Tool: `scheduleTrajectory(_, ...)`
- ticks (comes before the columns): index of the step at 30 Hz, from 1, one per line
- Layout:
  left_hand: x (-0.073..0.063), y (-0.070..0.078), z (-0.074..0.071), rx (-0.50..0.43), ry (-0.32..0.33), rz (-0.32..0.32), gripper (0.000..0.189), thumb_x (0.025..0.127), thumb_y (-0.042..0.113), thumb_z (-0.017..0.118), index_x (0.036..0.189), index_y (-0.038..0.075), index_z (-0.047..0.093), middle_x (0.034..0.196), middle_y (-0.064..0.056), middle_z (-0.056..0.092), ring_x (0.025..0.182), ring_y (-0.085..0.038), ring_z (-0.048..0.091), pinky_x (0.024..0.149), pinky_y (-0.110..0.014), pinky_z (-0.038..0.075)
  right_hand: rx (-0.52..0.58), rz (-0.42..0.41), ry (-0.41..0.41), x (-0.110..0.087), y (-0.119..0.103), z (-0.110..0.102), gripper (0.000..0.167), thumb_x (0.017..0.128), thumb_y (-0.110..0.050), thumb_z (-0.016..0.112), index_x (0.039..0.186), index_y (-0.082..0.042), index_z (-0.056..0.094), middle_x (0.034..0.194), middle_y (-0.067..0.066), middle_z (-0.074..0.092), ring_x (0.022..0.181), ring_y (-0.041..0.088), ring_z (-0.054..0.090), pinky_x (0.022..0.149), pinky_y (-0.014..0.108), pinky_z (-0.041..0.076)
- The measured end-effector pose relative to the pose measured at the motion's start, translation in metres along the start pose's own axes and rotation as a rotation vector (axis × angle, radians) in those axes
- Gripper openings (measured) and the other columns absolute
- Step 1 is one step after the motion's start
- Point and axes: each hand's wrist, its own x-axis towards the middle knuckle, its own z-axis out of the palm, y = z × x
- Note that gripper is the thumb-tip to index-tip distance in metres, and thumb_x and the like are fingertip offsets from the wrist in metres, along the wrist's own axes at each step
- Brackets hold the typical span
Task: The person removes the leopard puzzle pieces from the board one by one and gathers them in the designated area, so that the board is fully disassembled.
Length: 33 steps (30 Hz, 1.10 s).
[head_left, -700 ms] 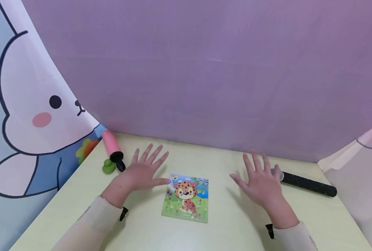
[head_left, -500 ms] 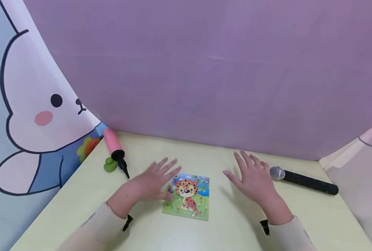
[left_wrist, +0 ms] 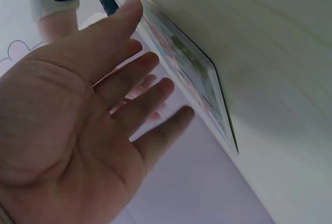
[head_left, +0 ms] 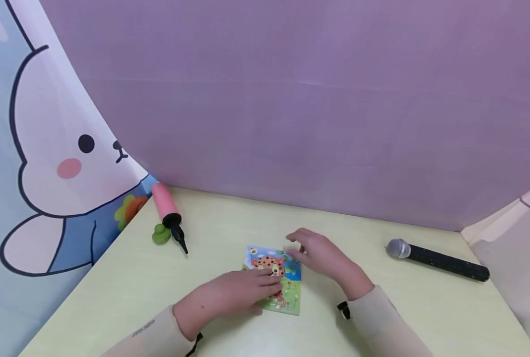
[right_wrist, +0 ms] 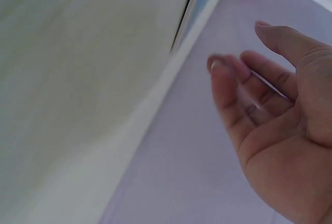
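A small square picture board (head_left: 292, 298) with a cartoon leopard cub on green and blue lies flat on the table. My left hand (head_left: 235, 293) is over its lower left part, fingers extended across the cub. In the left wrist view the palm and slightly bent fingers (left_wrist: 150, 136) show nothing held, with the board's face (left_wrist: 181, 60) beyond the fingertips. My right hand (head_left: 320, 254) is at the board's upper right corner with bent fingers. The right wrist view shows its thumb apart from loosely curled fingers and nothing between them; the board's edge (right_wrist: 196, 9) appears at the top.
A pink hand pump (head_left: 164, 201) with a black nozzle lies at the table's back left, beside a small green duck-shaped toy (head_left: 161, 235). A black microphone (head_left: 445, 263) lies at the right. Behind the table (head_left: 126, 292) hangs a purple cloth (head_left: 292, 109).
Both hands, earlier spread wide on either side of the board, have come inward. The left now covers part of the picture; the right has moved left to its corner, fingers more bent.
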Motion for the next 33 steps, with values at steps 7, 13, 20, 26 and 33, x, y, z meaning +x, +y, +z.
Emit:
scheduleTrajectory(7, 0.003, 0.004, 0.001, 0.088, 0.003, 0.016, 0.059, 0.105, 0.038, 0.068, 0.16, 0.028, 0.051, 0.169, 0.013, 0.046, 0.16, -0.015, 0.042, 0.127, -0.03, 0.045, 0.135, -0.053, -0.131, 0.026, -0.02, 0.015, 0.04, 0.105, -0.024, 0.071, 0.142, -0.011, 0.067, 0.134, 0.003, 0.072, 0.097, 0.009, 0.065, 0.084, 0.029, 0.059)
scheduleTrajectory(13, 0.003, 0.004, 0.006, 0.064, 0.027, 0.014, 0.054, 0.107, 0.032, 0.066, 0.159, 0.029, 0.053, 0.169, 0.012, 0.046, 0.158, -0.015, 0.044, 0.124, -0.033, 0.048, 0.21, -0.068, -0.188, 0.038, -0.027, 0.019, 0.039, 0.105, -0.025, 0.071, 0.142, -0.014, 0.068, 0.132, 0.001, 0.072, 0.103, 0.011, 0.068, 0.088, 0.03, 0.059)
scheduleTrajectory(20, 0.004, 0.001, 0.009, 0.094, 0.064, 0.033, 0.051, 0.107, 0.03, 0.066, 0.157, 0.027, 0.055, 0.168, 0.01, 0.048, 0.157, -0.016, 0.046, 0.121, -0.031, 0.051, 0.243, -0.068, -0.246, 0.051, -0.031, 0.027, 0.04, 0.103, -0.03, 0.073, 0.14, -0.015, 0.069, 0.128, 0.0, 0.072, 0.105, 0.011, 0.068, 0.091, 0.03, 0.059)
scheduleTrajectory(26, 0.005, 0.001, 0.008, 0.126, 0.086, 0.055, 0.049, 0.107, 0.028, 0.066, 0.155, 0.026, 0.058, 0.166, 0.01, 0.051, 0.155, -0.015, 0.049, 0.119, -0.028, 0.052, 0.226, -0.07, -0.276, 0.056, -0.03, 0.031, 0.037, 0.102, -0.034, 0.075, 0.133, -0.015, 0.073, 0.13, -0.002, 0.07, 0.114, 0.016, 0.067, 0.101, 0.035, 0.059)
scheduleTrajectory(33, 0.007, 0.0, 0.004, 0.168, 0.108, 0.066, 0.046, 0.107, 0.027, 0.067, 0.152, 0.026, 0.061, 0.163, 0.009, 0.054, 0.152, -0.014, 0.052, 0.113, -0.025, 0.055, 0.22, -0.07, -0.325, 0.062, -0.026, 0.03, 0.03, 0.101, -0.027, 0.074, 0.13, -0.018, 0.073, 0.13, -0.004, 0.064, 0.118, 0.014, 0.064, 0.106, 0.036, 0.057)
